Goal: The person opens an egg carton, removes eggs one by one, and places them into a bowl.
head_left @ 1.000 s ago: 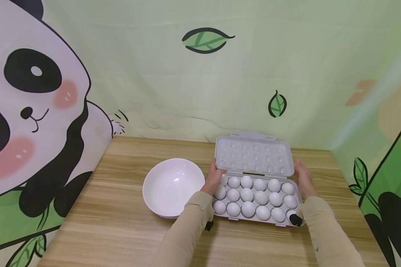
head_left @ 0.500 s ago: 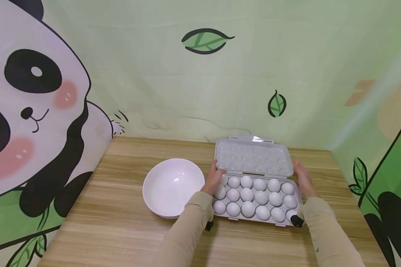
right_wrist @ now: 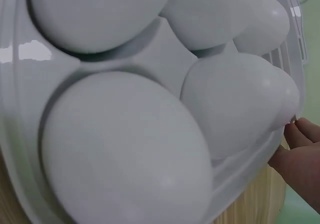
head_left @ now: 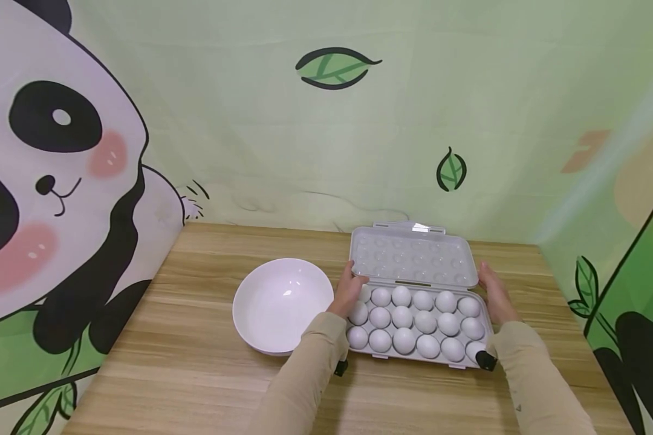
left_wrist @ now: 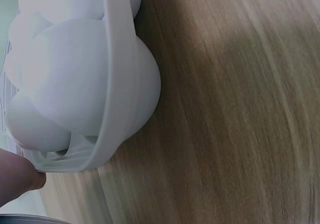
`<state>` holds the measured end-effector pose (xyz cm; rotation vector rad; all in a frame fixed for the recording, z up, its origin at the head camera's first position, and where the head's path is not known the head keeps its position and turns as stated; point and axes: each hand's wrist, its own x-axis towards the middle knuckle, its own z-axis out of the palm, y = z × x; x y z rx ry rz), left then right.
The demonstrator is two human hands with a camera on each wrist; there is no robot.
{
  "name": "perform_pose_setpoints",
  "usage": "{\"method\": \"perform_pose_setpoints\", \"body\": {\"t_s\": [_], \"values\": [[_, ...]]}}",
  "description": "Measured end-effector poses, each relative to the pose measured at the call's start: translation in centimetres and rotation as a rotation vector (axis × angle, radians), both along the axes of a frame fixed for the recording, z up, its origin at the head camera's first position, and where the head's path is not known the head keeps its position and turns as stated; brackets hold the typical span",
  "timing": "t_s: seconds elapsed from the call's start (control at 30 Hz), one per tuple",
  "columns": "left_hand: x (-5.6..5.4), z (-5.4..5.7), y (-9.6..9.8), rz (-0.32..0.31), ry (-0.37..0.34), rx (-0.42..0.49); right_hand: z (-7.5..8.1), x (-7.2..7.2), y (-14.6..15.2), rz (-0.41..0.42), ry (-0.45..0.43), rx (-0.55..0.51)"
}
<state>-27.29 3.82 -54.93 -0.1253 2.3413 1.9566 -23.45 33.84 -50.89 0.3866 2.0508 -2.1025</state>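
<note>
A white plastic egg box [head_left: 446, 363] lies on the table at the right in the head view, with its clear lid [head_left: 413, 257] laid back. White eggs [head_left: 404, 341] fill its rows; both wrist views show several large [left_wrist: 70, 74] [right_wrist: 125, 149]. At its back left corner my left hand [head_left: 349, 291] grips the side, thumb over the rim near the hinge. My right hand [head_left: 497, 296] is along the right side, its fingers extended and fingertips touching near the back corner. Parts of both hands below the rim are hidden.
A white bowl [head_left: 280, 308] stands on the wooden table [head_left: 207, 374], close to the left of the box and my left forearm. Behind the table hangs a green cloth [head_left: 250, 121] printed with a panda and leaves, close behind the lid.
The lid has tipped farther back and now lies lower. My right fingertips have shifted slightly with it. The egg box, bowl and left hand have stayed in place.
</note>
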Motion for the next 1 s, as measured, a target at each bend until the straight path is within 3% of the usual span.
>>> {"method": "perform_pose_setpoints", "body": {"t_s": [0.07, 0.17, 0.2, 0.23, 0.3, 0.37, 0.43, 0.57, 0.67, 0.7, 0.77, 0.83, 1.0], "values": [[-0.3, -0.7, 0.0, 0.0, 0.006, -0.012, -0.1, 0.1, 0.4, 0.034, 0.005, 0.023], [-0.6, -0.6, -0.1, 0.006, -0.056, 0.017, -0.4, 0.0, 1.4, 0.097, 0.006, 0.081], [0.0, 0.7, -0.1, 0.011, -0.096, 0.018, -0.7, -0.1, 1.9, 0.12, -0.001, 0.098], [0.3, 1.2, 0.0, 0.011, -0.103, 0.006, -0.8, -0.3, 2.4, 0.141, -0.013, 0.102], [0.9, 2.2, -0.1, 0.01, -0.107, -0.004, -1.2, -0.6, 3.5, 0.178, -0.045, 0.129], [1.1, 2.3, -0.2, 0.004, -0.087, -0.032, -1.2, -0.6, 4.3, 0.218, -0.068, 0.151], [-0.1, 0.1, -0.1, 0.006, -0.027, -0.088, -0.9, -0.2, 4.7, 0.246, -0.082, 0.167], [-4.0, -6.7, 0.0, -0.017, 0.164, -0.288, 0.4, 1.1, 4.5, 0.299, -0.104, 0.206], [-4.7, -7.3, 0.0, -0.061, 0.227, -0.452, 0.9, 2.0, 4.3, 0.345, -0.139, 0.215], [-4.5, -6.8, 0.0, -0.078, 0.227, -0.502, 0.9, 2.2, 4.3, 0.346, -0.157, 0.217], [-3.5, -4.6, 0.0, -0.118, 0.21, -0.588, 0.9, 2.6, 4.3, 0.356, -0.189, 0.212], [-2.9, -3.5, -0.1, -0.152, 0.212, -0.669, 0.8, 2.8, 4.5, 0.367, -0.208, 0.211], [0.3, 1.1, -0.4, -0.233, 0.208, -0.877, 0.3, 3.4, 4.7, 0.396, -0.221, 0.21]]}}
